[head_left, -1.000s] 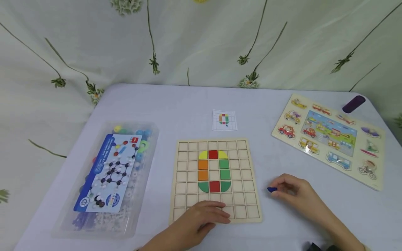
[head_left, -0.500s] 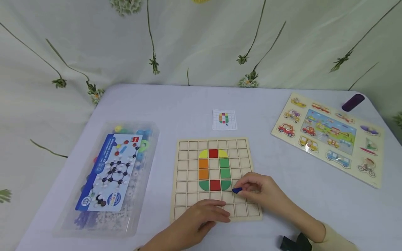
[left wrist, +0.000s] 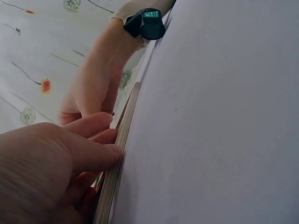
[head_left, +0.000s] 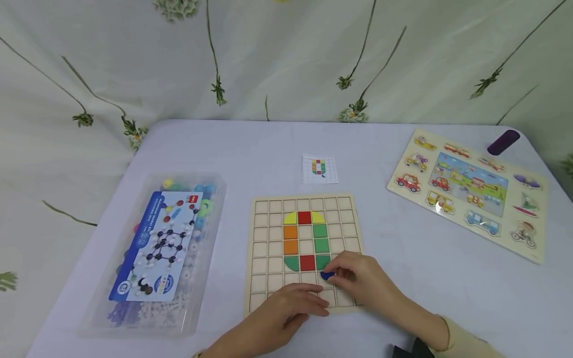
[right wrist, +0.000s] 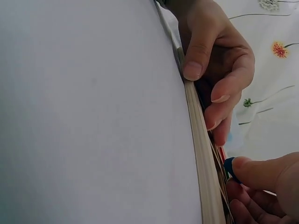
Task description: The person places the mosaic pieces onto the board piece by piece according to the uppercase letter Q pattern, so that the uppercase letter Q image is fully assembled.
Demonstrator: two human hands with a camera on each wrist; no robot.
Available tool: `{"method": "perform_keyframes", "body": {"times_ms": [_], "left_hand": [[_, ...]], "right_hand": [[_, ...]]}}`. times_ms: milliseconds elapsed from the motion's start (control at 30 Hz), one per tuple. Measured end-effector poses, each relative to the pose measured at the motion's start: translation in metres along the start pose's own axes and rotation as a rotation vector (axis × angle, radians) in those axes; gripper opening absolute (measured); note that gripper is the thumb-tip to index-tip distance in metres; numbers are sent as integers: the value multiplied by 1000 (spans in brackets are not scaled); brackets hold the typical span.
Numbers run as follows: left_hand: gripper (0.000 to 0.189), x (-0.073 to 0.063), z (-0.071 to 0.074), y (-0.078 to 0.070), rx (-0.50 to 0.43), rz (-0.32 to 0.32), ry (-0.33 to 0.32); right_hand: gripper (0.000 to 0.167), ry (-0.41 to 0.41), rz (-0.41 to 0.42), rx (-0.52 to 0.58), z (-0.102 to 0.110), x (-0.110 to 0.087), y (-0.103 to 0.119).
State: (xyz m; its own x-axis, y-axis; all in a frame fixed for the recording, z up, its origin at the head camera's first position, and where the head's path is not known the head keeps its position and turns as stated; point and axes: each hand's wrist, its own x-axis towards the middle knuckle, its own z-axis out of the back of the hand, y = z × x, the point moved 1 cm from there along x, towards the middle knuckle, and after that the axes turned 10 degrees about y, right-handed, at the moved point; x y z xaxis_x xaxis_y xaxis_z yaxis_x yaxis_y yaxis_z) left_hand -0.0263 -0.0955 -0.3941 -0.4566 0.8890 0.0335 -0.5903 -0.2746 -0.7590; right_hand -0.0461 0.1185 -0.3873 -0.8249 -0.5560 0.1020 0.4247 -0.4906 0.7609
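Observation:
A wooden grid board (head_left: 258, 283) bears red, orange, yellow and green tiles in a ring. My right hand (head_left: 364, 281) pinches a small dark blue tile (head_left: 327, 275) between thumb and fingertip, at the cell just below the ring's lower right green tile (head_left: 323, 262). In the right wrist view the blue tile (right wrist: 230, 169) is tilted, part of it hidden by the thumb. My left hand (head_left: 291, 309) rests on the board's near edge with relaxed fingers. Its thumb (right wrist: 192, 70) touches the board's side in the right wrist view.
Behind the board lies a small pattern card (head_left: 320, 169) showing a coloured ring with a tail. A clear plastic box (head_left: 185, 318) of molecular model parts stands at left. A vehicle picture puzzle (head_left: 469, 191) lies at right, near a dark purple cylinder (head_left: 503, 142).
My right hand has moved left from the bare table onto the board, carrying the blue tile to the cell below the ring. The left hand has stayed in place.

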Motion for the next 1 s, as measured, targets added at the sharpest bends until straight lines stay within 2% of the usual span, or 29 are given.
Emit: {"method": "perform_keyframes", "body": {"times_ms": [367, 567, 767, 1000], "left_hand": [[33, 1, 2, -1, 6, -14, 0], [33, 1, 1, -1, 4, -26, -15], [32, 0, 1, -1, 5, -41, -35], [31, 0, 1, -2, -34, -14, -35]], "right_hand": [[18, -26, -29, -55, -6, 2, 5], [21, -17, -6, -85, -6, 1, 5], [21, -6, 19, -72, -6, 1, 5], [21, -2, 6, -50, -6, 0, 7]]}}
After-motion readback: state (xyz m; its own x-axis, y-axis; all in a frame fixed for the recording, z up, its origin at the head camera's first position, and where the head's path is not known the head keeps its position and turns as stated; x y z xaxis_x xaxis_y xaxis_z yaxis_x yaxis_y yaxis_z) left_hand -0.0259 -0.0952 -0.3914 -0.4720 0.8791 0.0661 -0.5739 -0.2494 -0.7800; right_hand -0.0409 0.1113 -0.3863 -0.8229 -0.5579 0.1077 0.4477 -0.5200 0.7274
